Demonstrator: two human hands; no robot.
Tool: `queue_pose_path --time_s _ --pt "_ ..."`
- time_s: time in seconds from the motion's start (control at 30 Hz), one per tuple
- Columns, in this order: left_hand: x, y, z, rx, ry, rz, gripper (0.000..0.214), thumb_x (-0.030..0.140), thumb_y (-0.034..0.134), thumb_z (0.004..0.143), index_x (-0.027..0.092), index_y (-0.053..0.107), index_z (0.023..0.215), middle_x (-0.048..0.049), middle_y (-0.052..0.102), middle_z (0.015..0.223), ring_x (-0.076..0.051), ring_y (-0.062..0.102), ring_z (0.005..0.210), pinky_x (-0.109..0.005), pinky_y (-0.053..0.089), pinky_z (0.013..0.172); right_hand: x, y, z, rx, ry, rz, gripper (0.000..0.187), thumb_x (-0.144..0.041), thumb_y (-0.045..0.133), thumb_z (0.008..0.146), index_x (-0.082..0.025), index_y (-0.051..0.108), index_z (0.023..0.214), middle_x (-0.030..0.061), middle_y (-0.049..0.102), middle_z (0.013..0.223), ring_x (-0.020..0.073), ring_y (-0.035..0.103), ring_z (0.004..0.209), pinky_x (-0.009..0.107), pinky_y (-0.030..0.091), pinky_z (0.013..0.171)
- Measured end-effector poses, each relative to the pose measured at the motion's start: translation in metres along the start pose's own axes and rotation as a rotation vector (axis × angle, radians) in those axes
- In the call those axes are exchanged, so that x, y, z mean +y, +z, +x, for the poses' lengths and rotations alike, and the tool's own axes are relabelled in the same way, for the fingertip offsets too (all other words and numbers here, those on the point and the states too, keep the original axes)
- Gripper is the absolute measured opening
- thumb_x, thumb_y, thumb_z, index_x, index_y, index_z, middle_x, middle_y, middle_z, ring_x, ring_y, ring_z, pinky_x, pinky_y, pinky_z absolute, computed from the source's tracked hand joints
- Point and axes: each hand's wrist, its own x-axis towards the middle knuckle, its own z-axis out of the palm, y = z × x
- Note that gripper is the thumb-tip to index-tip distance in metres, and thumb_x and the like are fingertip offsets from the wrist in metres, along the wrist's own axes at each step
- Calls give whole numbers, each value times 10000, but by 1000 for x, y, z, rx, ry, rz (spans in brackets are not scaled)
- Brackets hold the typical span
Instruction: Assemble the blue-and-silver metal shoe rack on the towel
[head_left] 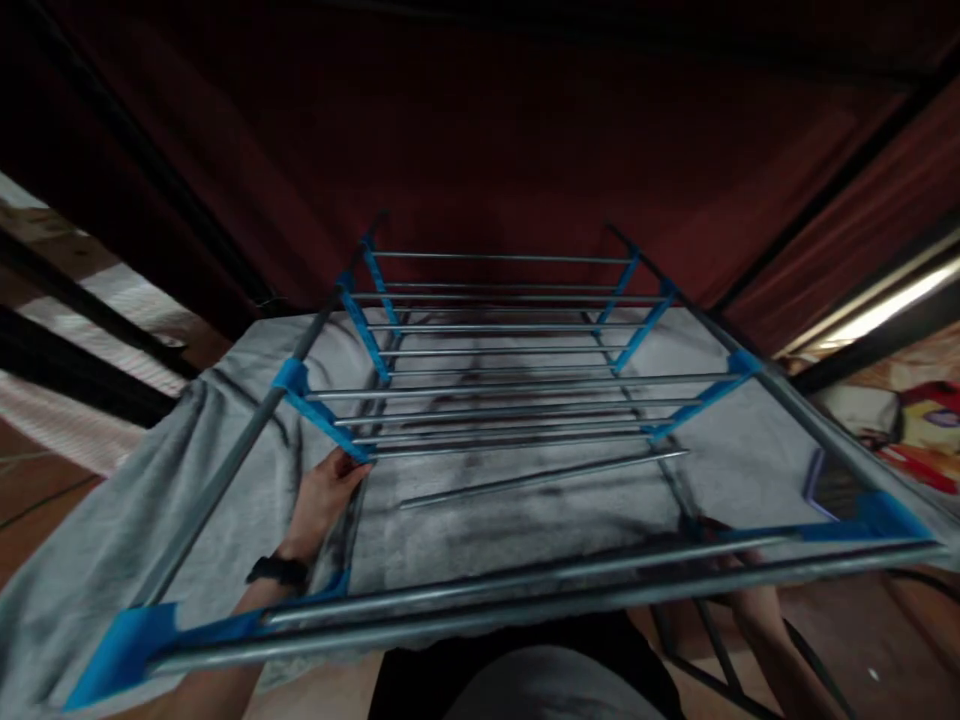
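Observation:
A shoe rack [480,415] of grey metal tubes and blue plastic brackets stretches out ahead of me. My left hand [324,497], wearing a black wristband, is closed at the lower end of a blue bracket [330,423] on the left side, fingers around the joint. On the right, my right hand [739,565] grips the rack near the inner end of the nearest bracket [825,532]; the near tubes and shadow partly hide its fingers. A loose metal tube [544,479] lies slanted between the two sides, in front of the nearer shelf bars.
Beneath the rack is a grey blanket [247,440]. A dark red curtain [480,130] hangs behind it, with black frame bars [142,150] at the sides. Colourful fabric [930,420] lies at far right. Two near tubes [540,600] cross in front of my body.

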Motion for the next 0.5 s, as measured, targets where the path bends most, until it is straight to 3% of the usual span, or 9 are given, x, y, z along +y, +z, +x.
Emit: queue_pose_path --time_s 0.23,0.5 --pt "11 3 6 64 -40 232 341 485 602 744 219 640 954 -70 773 932 -319 733 931 -354 563 762 0 13 -8 20 71 299 520 -537 710 664 -166 747 1027 126 748 859 374 659 958 497 508 903" --pt "0 3 13 42 -82 434 397 527 549 819 190 625 1015 -107 765 964 -337 713 989 -352 529 764 -1 20 -11 67 40 311 474 -522 700 691 -165 752 999 119 743 881 340 669 910 479 523 881"
